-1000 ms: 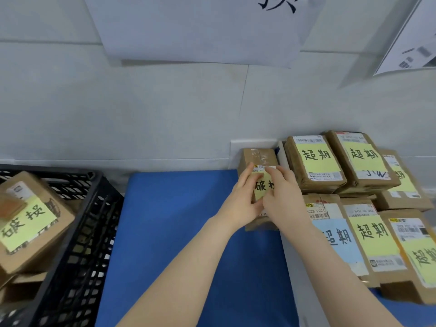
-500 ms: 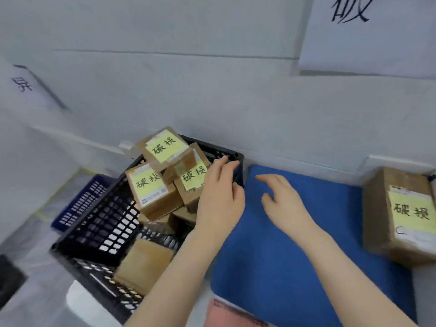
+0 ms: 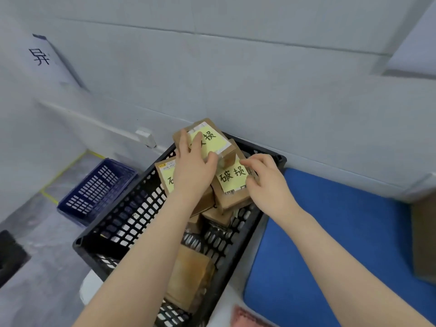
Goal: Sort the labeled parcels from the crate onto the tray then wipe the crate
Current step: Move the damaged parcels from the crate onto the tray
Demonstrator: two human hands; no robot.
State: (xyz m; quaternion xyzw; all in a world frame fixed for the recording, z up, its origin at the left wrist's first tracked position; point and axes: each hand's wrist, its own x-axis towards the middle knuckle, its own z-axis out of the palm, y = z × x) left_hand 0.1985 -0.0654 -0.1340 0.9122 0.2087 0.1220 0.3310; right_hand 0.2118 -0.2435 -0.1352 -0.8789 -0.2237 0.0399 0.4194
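Both hands are inside the black crate (image 3: 122, 223), at its far end by the wall. The left hand (image 3: 194, 169) lies over the top parcel (image 3: 207, 140), fingers spread across its near-left corner and yellow label, thumb against its near edge; it grips the box loosely, though whether the box is lifted cannot be told. The right hand (image 3: 265, 182) is half curled around the right side of a second parcel (image 3: 232, 185), fingertips touching its yellow label, not clearly clamped. This second parcel sits just under and to the right of the top one, tilted. A third parcel (image 3: 166, 177) leans at the left, mostly hidden by the left hand, and more plain brown boxes lie beneath the pile. A plain box (image 3: 191, 279) lies alone at the crate's near end, under the left forearm. The blue tray (image 3: 330, 244) lies right of the crate, touching its right side, with a brown box (image 3: 424, 239) at its right edge, cut off by the frame. A blue basket (image 3: 99, 190) stands on the floor left of the crate.
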